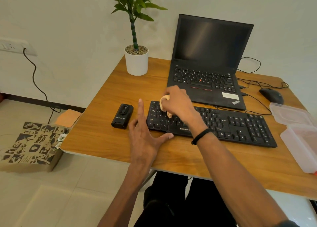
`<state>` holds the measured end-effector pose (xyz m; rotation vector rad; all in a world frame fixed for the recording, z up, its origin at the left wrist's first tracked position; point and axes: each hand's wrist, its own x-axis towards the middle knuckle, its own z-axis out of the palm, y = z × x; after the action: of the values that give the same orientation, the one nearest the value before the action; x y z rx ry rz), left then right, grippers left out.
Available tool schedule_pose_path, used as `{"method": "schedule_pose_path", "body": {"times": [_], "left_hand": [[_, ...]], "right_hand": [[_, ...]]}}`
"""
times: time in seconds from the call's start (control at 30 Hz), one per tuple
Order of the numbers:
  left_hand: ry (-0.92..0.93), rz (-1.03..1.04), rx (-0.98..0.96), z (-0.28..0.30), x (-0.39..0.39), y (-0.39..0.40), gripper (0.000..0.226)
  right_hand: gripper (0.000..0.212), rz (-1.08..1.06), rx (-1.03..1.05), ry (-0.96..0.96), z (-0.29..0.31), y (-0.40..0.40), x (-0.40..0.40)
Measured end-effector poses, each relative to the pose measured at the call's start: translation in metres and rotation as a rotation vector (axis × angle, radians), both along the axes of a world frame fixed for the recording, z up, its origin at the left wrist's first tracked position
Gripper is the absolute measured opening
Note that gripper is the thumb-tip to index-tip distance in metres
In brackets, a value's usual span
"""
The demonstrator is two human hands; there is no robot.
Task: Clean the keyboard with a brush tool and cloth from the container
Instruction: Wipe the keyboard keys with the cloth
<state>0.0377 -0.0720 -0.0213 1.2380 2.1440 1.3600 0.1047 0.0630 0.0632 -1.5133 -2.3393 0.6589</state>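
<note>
A black keyboard (240, 125) lies across the wooden table (106, 141) in front of an open laptop. My right hand (180, 104) holds a small tan cloth (164, 104) bunched in its fingers and presses it onto the keyboard's left keys. My left hand (145, 135) sits at the keyboard's left front corner, fingers spread and straight, thumb lying along the front edge. A black brush tool case (122, 116) lies on the table just left of the keyboard. The clear plastic container (301, 146) stands open at the right edge, its lid (289, 113) behind it.
An open black laptop (205, 63) stands behind the keyboard. A white potted plant (136, 60) sits at the back left, a black mouse (271, 95) with cables at the back right. A printed paper bag (32, 144) rests on the floor to the left.
</note>
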Motion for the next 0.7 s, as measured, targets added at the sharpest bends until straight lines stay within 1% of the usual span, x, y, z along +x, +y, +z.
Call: {"method": "schedule_pose_path", "body": {"times": [0.2, 0.37, 0.47, 0.6, 0.63, 0.7], "left_hand": [[-0.031, 0.009, -0.009, 0.002, 0.001, 0.000, 0.151], [0.008, -0.022, -0.034, -0.002, 0.000, -0.001, 0.153], [0.015, -0.024, -0.036, -0.004, 0.000, 0.001, 0.154], [0.007, -0.018, -0.023, -0.003, 0.000, 0.000, 0.153], [0.005, -0.016, -0.019, -0.002, 0.000, 0.000, 0.152], [0.008, -0.011, -0.017, -0.002, 0.000, 0.001, 0.151]], "right_hand": [[0.031, 0.034, 0.004, -0.017, -0.013, -0.015, -0.007], [0.023, 0.128, 0.008, -0.032, -0.015, -0.027, 0.007], [0.021, 0.232, -0.026, -0.110, -0.005, -0.035, 0.014], [0.019, 0.425, -0.225, -0.341, 0.028, -0.038, 0.021], [0.019, 0.432, -0.222, -0.366, 0.033, -0.036, 0.021], [0.022, 0.346, -0.132, -0.309, 0.035, -0.029, 0.017]]}}
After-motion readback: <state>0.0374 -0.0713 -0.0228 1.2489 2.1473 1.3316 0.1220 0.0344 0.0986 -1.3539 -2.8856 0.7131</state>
